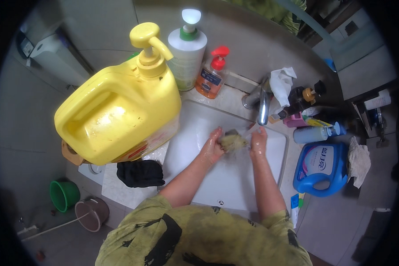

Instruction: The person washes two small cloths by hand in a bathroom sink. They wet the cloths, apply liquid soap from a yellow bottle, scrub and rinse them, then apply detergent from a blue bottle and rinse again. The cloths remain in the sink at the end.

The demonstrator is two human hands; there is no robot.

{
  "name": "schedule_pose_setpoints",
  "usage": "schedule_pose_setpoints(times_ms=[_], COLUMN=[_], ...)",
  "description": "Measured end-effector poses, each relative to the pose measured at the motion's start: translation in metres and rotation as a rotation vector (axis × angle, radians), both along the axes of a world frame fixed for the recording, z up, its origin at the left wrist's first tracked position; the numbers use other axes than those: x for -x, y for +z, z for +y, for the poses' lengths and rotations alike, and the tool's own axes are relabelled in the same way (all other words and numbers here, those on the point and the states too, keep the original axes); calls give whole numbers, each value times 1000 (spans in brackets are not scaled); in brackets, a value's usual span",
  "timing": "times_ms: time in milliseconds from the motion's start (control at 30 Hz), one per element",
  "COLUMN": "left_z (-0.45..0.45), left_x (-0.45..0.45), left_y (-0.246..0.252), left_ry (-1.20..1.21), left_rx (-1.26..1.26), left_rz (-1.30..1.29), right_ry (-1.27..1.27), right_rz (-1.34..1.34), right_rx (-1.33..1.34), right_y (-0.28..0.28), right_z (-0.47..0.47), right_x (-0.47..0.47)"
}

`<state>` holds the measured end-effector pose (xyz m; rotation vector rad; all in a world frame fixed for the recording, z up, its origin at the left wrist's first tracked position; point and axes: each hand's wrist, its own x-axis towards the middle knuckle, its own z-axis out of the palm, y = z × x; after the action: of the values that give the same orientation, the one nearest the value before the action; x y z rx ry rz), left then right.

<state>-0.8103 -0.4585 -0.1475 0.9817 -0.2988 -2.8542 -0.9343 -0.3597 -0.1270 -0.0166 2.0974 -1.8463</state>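
Note:
A white washbasin point(239, 191) lies in front of me. My left hand point(213, 146), wet, holds a soaked olive-yellow sponge or cloth point(233, 142) with a darker patch, blurred by water. Opposite it, my right hand point(259, 141) is beneath the chrome faucet's spout point(263, 111), its fingers partly curled near the cloth's right side. Whether these fingers touch the cloth is unclear. Water splashes around both hands.
Left of the basin stand a large yellow pump jug point(119, 109) and a black cloth point(140, 173). Behind are a white pump bottle point(187, 58) and an orange soap bottle point(212, 78). A blue detergent jug point(319, 169) and toothpaste tube point(295, 209) sit right.

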Motion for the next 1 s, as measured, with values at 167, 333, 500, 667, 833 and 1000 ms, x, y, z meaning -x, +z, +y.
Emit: schedule_pose_setpoints(times_ms=[167,333,500,667,833,1000], left_z=[4,9,-3,11,24,25], left_x=[-2,-6,-17,-10,5,4], left_y=[10,6,-12,-16,-11,3], left_ry=[-423,-214,-217,-170,-86,-227], left_rx=[-415,-419,-466,-304,29,385], left_rz=[106,359,617,219,-67,-5], right_ry=[329,724,616,419,270,254], right_rz=[-4,986,1021,1021,625,181], right_rx=[-3,-545,-612,-550,-535,-534], right_y=[52,56,43,26,-10,-29], right_z=[4,-4,-13,-34,-24,9], right_x=[-18,-106,-152,-118,-66,-36])
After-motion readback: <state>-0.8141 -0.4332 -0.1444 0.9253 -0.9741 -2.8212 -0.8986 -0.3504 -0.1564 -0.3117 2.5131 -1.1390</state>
